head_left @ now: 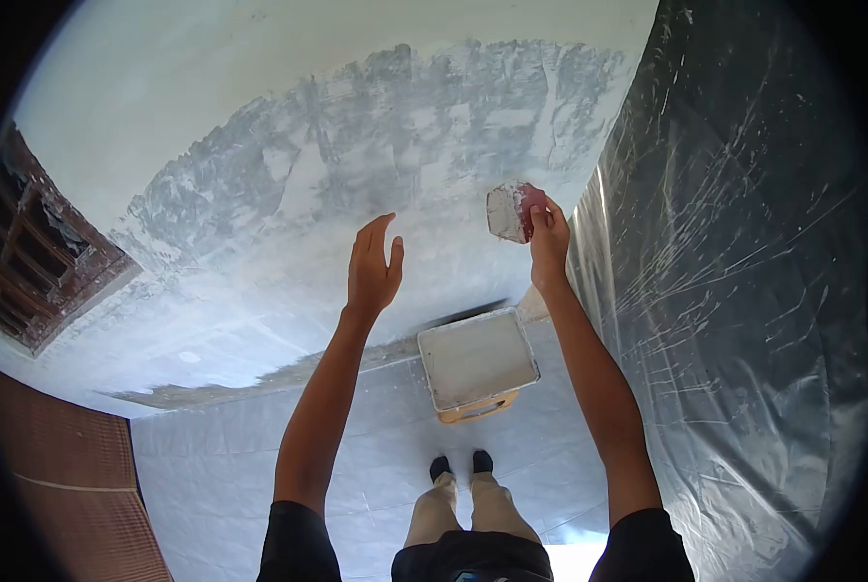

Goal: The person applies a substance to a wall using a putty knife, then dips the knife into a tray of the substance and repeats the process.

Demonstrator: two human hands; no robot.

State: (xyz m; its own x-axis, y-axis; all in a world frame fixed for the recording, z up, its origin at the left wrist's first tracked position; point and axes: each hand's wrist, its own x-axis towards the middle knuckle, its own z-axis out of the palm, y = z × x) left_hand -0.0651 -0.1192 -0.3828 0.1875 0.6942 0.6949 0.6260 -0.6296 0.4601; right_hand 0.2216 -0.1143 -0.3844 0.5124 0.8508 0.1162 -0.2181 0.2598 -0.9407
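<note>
My right hand (549, 244) grips a flat putty scraper (508, 213) by its dark red end, thumb pressed on the near face. Pale, dried-looking filler coats the scraper's broad left part. It is held up in front of the wall (289, 247), below a rough grey patch (376, 121) streaked with white. My left hand (372, 264) is raised near the same wall, fingers stretched out and thumb apart, with nothing in it.
A tray (478, 359) smeared with whitish material rests on a yellowish stool (478, 408) by the wall's foot. Splashed plastic sheeting (744, 291) hangs on the right; more sheeting (250, 456) covers the floor. A brown lattice frame (41, 242) is at left, above a brown ribbed panel (65, 475).
</note>
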